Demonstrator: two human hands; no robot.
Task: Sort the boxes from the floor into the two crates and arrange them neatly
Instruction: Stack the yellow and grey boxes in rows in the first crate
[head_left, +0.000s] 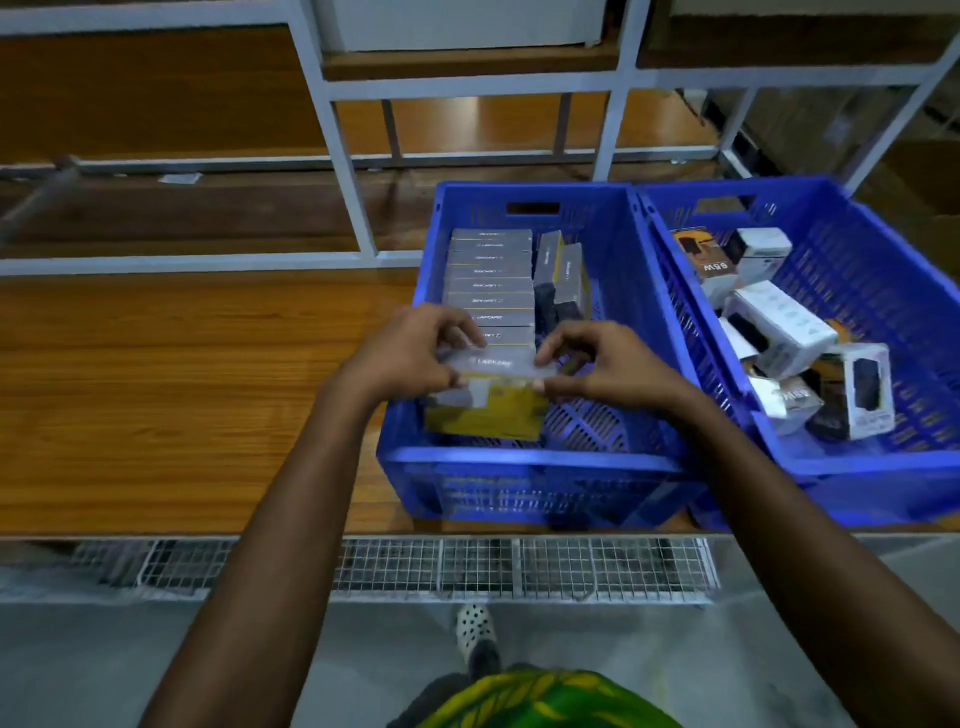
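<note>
Two blue plastic crates stand side by side on a wooden platform. The left crate (524, 462) holds a tidy row of several grey and yellow boxes (491, 280) standing on edge, with two more boxes (563, 270) upright beside the row. At the near end of the row, a grey and yellow box (493, 400) is held between both hands. My left hand (410, 353) grips its left end. My right hand (602, 364) pinches its right end. The right crate (852, 473) holds several white and black boxes (779, 327) lying jumbled.
A grey metal shelf frame (343, 156) rises behind the crates. The wooden platform (182, 374) stretches to the left. A wire mesh panel (467, 569) runs along its front edge above a grey floor. My foot in a spotted shoe (475, 631) stands below.
</note>
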